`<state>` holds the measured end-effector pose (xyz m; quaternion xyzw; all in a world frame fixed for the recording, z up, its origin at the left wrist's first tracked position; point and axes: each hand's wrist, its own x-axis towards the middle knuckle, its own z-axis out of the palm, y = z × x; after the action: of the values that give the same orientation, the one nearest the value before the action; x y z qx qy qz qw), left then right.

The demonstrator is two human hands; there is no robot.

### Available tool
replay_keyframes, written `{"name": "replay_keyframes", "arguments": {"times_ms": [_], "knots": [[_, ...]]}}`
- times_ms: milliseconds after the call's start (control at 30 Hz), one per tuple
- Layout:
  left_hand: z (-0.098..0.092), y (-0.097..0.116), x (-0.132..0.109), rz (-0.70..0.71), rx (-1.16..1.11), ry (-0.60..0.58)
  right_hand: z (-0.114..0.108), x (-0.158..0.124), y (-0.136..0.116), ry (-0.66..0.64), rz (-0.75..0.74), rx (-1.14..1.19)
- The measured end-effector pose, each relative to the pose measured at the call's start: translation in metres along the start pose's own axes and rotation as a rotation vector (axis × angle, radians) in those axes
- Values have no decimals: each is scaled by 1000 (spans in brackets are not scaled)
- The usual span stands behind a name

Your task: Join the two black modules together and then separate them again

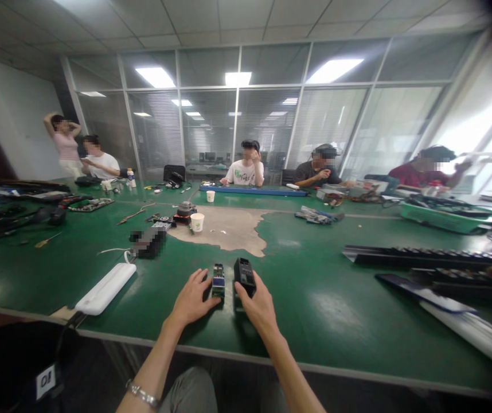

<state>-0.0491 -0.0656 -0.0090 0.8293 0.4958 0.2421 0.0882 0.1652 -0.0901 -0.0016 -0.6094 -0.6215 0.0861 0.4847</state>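
A narrow circuit board module (pixel 218 282) with a blue part and green edges stands on the green table, directly in front of me. My left hand (pixel 193 297) is beside its left side with fingers apart. The thumb tip is at the module's near end; whether it touches is hard to tell. Just to the right, my right hand (pixel 258 301) grips a black plastic housing (pixel 244 274), thumb on its left side and fingers around the right. A small gap separates the housing from the module. The housing's near lower part is partly hidden by my hand.
A white power strip (pixel 107 288) lies to the left, near a dark device (pixel 149 240). Paper cups (pixel 197 222) stand on and behind a brown patch (pixel 233 229). Long black metal rails (pixel 426 256) and a green basket (pixel 444 219) are at right. Several people sit across the table.
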Motion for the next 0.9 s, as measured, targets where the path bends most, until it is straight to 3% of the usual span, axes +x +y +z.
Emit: {"name": "replay_keyframes", "arguments": {"times_ms": [200,300,433,667,900], "knots": [[0,0,-1,4,-16,21,9,20,-43,-135,-31,104],[1,-1,-2,-1,-17,25,18,22,-53,-194,-22,60],[2,-2,-1,10,-23,36,24,18,-59,-177,-4,26],[8,-5,0,-14,-38,62,35,7,-60,-135,-52,-18],[9,-9,-1,17,-25,80,53,-12,-39,-143,-67,-100]]}}
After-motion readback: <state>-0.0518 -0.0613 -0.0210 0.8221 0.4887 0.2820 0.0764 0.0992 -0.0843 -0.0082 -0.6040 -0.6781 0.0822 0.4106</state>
